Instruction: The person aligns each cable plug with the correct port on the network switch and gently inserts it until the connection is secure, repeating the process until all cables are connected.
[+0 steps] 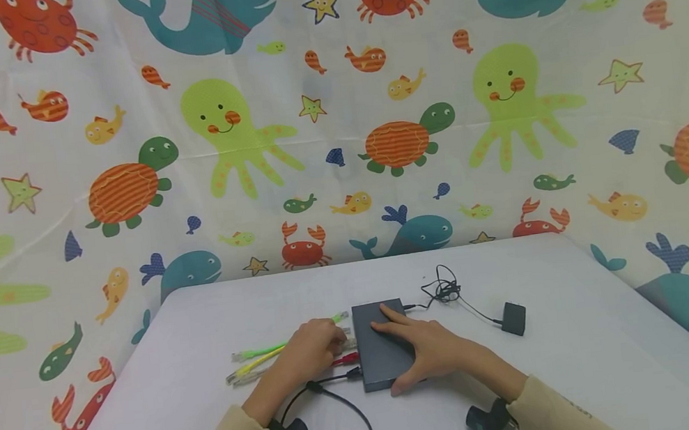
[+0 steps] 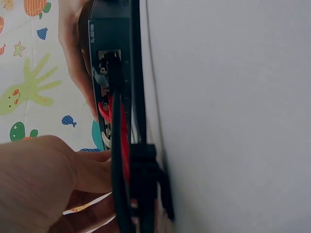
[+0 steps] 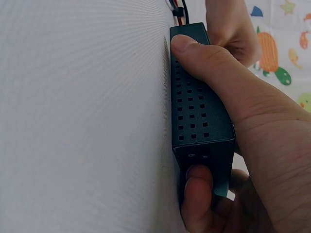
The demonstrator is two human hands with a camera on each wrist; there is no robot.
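Note:
A dark network switch [image 1: 373,352] lies on the table, its row of ports facing left. My right hand [image 1: 437,349] grips it from the right, fingers across the top and thumb at the near side; in the right wrist view the thumb [image 3: 194,53] presses the vented side. At the ports, my left hand [image 1: 311,351] pinches a pale network cable [image 2: 106,140], largely hidden by the fingers. A red cable [image 1: 346,359] and a black cable [image 1: 336,378] run into ports nearer me. Green [image 1: 258,353] and yellow [image 1: 265,358] cables extend left from under the left hand.
A thin black power cord [image 1: 447,291] leaves the switch's far right and lies partly coiled, ending at a black power adapter [image 1: 513,319]. The black cable loops toward the table's near edge between my forearms. A sea-animal patterned curtain [image 1: 330,195] hangs behind the white table [image 1: 583,330].

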